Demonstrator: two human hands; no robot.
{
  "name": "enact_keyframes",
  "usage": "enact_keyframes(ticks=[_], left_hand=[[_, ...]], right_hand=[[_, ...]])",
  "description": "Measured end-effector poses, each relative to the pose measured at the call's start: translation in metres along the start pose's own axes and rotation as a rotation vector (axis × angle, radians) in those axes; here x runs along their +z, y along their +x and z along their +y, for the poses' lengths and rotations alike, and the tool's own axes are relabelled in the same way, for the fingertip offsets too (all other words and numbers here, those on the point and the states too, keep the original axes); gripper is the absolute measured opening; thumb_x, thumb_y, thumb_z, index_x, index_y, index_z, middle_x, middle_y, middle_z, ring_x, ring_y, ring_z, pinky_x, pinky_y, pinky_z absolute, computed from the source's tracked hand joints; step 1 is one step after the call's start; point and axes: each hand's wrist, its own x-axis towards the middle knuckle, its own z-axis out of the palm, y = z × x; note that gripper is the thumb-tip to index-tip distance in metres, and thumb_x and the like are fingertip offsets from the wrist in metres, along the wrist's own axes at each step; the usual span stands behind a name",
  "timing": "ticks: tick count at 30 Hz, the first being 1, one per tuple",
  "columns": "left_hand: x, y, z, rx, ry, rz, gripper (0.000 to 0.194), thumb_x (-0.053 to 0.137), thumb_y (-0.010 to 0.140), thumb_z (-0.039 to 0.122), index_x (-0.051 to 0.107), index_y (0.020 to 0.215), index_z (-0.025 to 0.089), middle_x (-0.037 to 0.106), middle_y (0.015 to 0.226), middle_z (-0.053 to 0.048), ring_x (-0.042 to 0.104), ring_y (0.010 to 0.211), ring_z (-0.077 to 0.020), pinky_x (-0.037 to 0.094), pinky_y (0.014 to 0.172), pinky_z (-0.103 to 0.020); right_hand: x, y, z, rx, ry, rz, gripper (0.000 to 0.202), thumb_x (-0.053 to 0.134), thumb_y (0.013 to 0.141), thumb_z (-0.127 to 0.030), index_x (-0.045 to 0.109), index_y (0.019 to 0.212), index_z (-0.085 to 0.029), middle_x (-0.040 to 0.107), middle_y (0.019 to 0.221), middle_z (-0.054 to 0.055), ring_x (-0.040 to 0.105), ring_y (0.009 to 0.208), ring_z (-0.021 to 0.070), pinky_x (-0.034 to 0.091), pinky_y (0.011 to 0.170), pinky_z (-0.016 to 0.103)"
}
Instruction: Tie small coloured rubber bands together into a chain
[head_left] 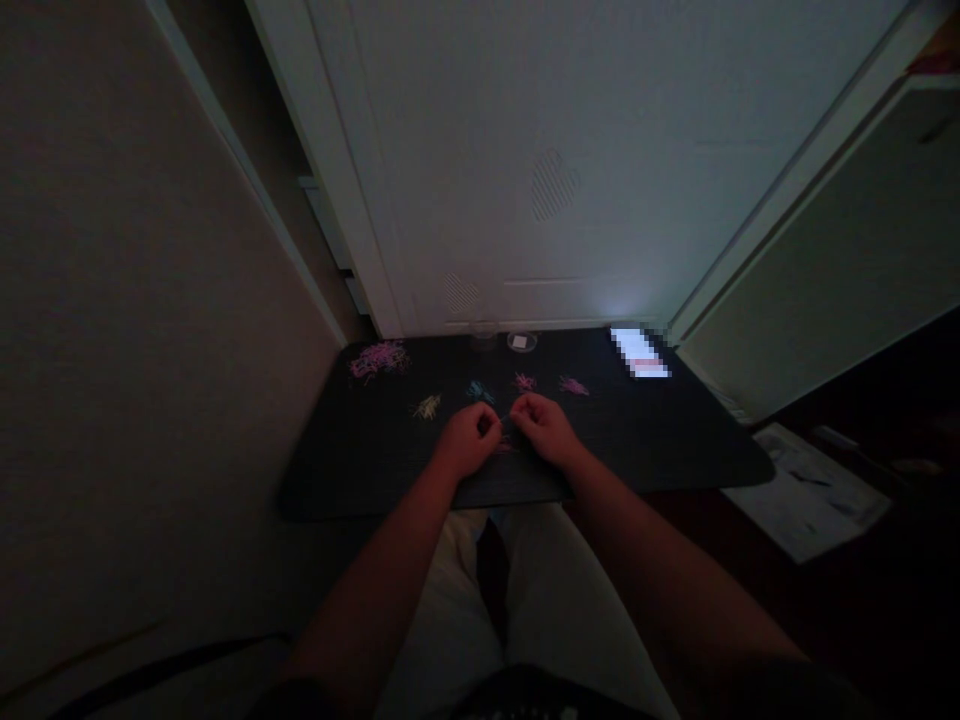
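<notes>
— Small strand (507, 424), where does it lie?
— Between both hands, over the dark table's (675, 440) near edge; its axis runs left to right.
— Which hand is nearer?
— Neither: left hand (469, 440) and right hand (544, 428) each seem pinched on an end, though dimness blurs it. Coloured piles (480, 390) lie just beyond.

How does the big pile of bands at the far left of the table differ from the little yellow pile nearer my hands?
The big pile is mostly pink with mixed colours; the yellow pile is a single pale yellow. The big pile is plainly larger and more spread out, the yellow pile a small tuft. The big pile lies at the table's far left corner, the yellow pile closer to the left hand. Both lie loose, untouched.
</notes>
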Motion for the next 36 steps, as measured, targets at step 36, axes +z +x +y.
enact_keyframes(ticks=[36], left_hand=[[-0.0005, 0.0012, 0.0021, -0.015, -0.082, 0.04, 0.016, 0.051, 0.083, 0.029, 0.061, 0.085, 0.017, 0.064, 0.08, -0.002, 0.058, 0.073, -0.0128, 0.044, 0.066, -0.023]], right_hand=[[0.0011, -0.0032, -0.0042, -0.01, -0.009, 0.018, 0.011, 0.054, 0.074, -0.029, 0.052, 0.071, -0.018, 0.042, 0.054, -0.005, 0.037, 0.049, 0.0088, 0.028, 0.047, 0.022]])
